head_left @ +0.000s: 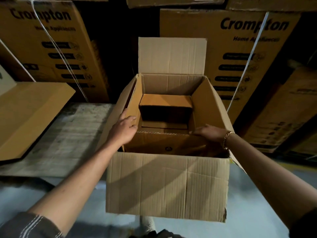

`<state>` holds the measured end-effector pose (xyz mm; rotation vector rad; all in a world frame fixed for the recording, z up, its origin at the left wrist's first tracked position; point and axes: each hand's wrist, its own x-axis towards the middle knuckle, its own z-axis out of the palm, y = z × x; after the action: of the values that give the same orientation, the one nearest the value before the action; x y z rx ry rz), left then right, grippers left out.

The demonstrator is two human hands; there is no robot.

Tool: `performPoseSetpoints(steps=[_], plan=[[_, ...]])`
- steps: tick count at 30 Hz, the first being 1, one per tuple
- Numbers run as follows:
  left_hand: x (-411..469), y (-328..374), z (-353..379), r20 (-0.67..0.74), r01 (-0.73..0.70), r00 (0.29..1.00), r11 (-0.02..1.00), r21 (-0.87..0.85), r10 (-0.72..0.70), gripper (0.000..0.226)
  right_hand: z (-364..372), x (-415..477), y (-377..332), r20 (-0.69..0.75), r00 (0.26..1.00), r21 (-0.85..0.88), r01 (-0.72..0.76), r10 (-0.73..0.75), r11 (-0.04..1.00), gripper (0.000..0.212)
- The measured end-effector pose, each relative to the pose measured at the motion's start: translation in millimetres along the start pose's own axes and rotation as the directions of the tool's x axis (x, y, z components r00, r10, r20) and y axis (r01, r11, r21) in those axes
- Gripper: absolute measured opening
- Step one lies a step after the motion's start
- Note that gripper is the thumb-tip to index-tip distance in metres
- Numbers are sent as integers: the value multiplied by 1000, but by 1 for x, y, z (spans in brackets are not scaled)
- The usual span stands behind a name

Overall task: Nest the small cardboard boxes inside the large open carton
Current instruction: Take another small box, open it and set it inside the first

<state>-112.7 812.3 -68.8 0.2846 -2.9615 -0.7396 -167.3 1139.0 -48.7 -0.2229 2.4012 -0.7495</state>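
Small box (164, 143) lies crosswise inside carton (168, 186) near wall; left hand (123, 129) and right hand (208, 133) press flat-fingered on its ends.

One wide-angle camera on the person's head looks forward and down, close over the large open carton (168, 184) at centre. The arms run in from 7 and 5 o'clock to the left hand (124, 129) and right hand (208, 133). Printed stacked boxes (240, 48) fill 10 to 2 o'clock.
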Motion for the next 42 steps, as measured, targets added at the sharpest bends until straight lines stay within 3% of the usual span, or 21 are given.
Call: performPoseSetpoints(steps=[3,7,10,12,16,22,33,39,42], plan=[[-11,-2,5,15,62,998,998,-18,-62,48,16,-8,14,-44,999,-57,2,-5,998,48],[-22,-1,5,19,132,991,991,-33,-131,51,32,-26,10,-11,992,-140,119,-122,983,45],[-28,2,9,78,86,993,996,3,-86,58,43,-32,13,0,988,-125,151,-152,981,70],[-29,2,10,72,75,995,997,17,-76,59,43,-32,17,-75,990,-53,112,-116,992,63],[-29,-5,11,44,21,999,1000,15,-21,49,36,-24,25,-202,965,-129,140,-165,982,32],[-24,-4,8,-26,-73,997,990,122,77,42,22,-20,15,-344,913,-202,156,-219,967,24],[26,-5,10,51,-134,991,961,244,125,78,-16,43,-25,-211,951,-397,127,-225,909,29],[62,-11,13,131,-136,986,957,255,105,93,-29,108,-51,-96,986,-577,57,-137,815,48],[84,-10,12,159,-107,985,966,234,71,94,-32,147,-60,-99,990,-697,4,-102,717,51]])
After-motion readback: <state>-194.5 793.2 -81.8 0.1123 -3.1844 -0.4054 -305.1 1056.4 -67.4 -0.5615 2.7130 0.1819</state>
